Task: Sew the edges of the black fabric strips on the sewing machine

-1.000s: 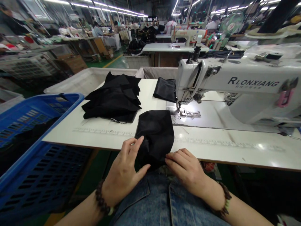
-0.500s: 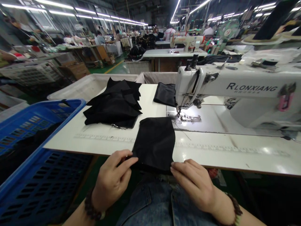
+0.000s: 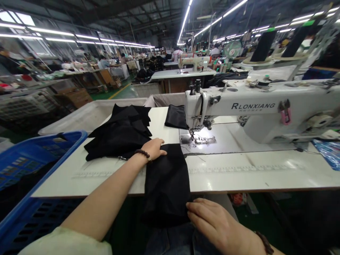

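Left hand, thumb and fingers parted, rests at the 11 o'clock corner of the black fabric panel. Right hand touches its 4 o'clock edge; thumb hidden, cannot tell whether pinching. Panel lies across the bench front edge, lower end overhanging. Sewing machine at 1–2 o'clock from panel; black fabric stack at 10–11.
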